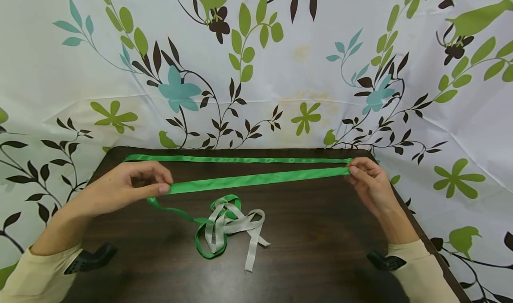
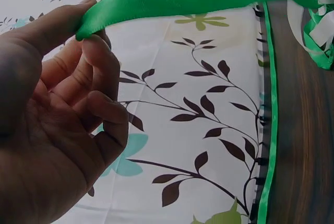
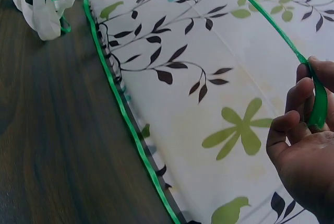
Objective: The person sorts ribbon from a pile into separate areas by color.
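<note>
A green satin ribbon (image 1: 256, 179) runs nearly straight between my two hands, raised in front of me. Thumb and fingers of my left hand (image 1: 124, 185) pinch it at the left; the left wrist view shows the pinched ribbon (image 2: 156, 2) folding over the fingertips. At the right, my right hand (image 1: 370, 185) pinches the ribbon too, and a short piece (image 3: 318, 101) hangs down over that palm. Another length of green ribbon (image 1: 240, 159) lies along the table's far side. From below my left hand, a green strand trails to a loose pile with white ribbon (image 1: 254, 223).
The dark wooden table (image 1: 312, 249) lies under the ribbons. Behind and beside it hangs a white cloth (image 1: 280, 85) printed with leaves, flowers and birds. Black wrist devices (image 1: 91, 258) sit at both cream sleeves (image 1: 425, 272).
</note>
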Tool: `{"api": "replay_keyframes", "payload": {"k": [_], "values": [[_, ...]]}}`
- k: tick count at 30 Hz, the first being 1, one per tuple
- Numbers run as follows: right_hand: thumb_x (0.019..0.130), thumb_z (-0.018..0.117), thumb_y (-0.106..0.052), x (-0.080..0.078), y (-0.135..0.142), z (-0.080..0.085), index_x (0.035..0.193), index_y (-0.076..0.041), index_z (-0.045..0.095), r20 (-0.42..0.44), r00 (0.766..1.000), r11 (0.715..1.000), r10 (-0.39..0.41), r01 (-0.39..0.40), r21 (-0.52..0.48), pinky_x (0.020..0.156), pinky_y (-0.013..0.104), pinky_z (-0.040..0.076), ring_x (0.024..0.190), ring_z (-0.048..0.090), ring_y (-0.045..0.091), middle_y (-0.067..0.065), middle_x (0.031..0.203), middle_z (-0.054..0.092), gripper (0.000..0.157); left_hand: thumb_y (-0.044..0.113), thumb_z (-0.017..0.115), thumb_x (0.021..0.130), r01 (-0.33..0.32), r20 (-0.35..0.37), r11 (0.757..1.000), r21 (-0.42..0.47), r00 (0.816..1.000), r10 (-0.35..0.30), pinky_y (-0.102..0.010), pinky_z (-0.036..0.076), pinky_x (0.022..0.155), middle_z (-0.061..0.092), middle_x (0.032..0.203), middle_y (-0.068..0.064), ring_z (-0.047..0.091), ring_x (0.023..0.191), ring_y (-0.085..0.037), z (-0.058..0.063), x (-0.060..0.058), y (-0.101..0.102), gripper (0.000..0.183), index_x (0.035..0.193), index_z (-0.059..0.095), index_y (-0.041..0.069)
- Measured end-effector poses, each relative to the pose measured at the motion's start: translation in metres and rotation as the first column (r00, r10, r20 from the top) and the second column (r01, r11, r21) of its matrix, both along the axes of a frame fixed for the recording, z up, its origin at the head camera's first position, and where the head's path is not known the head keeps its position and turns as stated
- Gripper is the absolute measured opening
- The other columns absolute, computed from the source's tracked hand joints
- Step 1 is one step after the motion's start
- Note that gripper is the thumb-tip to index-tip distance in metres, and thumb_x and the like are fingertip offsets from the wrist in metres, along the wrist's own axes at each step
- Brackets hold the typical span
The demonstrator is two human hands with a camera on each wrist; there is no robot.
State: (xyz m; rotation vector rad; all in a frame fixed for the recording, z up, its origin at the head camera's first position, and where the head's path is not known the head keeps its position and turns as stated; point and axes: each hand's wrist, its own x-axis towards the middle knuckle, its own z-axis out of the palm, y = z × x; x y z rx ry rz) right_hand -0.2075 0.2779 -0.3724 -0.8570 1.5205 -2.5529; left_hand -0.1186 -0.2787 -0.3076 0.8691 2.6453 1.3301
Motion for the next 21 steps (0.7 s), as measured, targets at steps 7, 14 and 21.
{"api": "replay_keyframes", "payload": {"k": [7,14,21], "values": [[0.090,0.038,0.019,-0.008,0.007,-0.002,0.103,0.014,0.052,0.016,1.000,0.998,-0.019,0.019,-0.052,0.066,0.032,0.042,0.071,0.050,0.023,0.020,0.095,0.060,0.020,0.015,0.063,0.090,0.036,0.023,0.999,-0.021,0.999,-0.035,-0.030,0.045,0.059,0.063,0.089,0.005,0.058,0.076,-0.014,-0.017,-0.015,-0.011,0.020,0.108,0.059,0.023],[0.089,0.042,0.019,-0.011,0.007,0.007,0.101,0.014,0.053,0.004,0.999,0.996,-0.051,0.051,-0.076,0.067,0.032,0.043,0.069,0.049,0.024,0.021,0.093,0.061,0.017,0.017,0.062,0.091,0.086,-0.011,0.989,-0.117,0.996,-0.087,-0.029,0.046,0.062,0.061,0.091,0.012,0.057,0.079,-0.010,-0.029,-0.021,-0.012,0.023,0.112,0.059,0.026],[0.088,0.041,0.021,-0.012,0.009,0.013,0.101,0.016,0.053,0.000,0.998,0.990,-0.068,0.068,-0.123,0.065,0.032,0.043,0.067,0.050,0.024,0.023,0.094,0.061,0.017,0.018,0.063,0.089,0.056,-0.053,0.966,-0.253,0.996,-0.071,-0.027,0.047,0.065,0.060,0.094,0.015,0.057,0.081,-0.006,-0.041,-0.021,-0.010,0.016,0.103,0.062,0.027]]}}
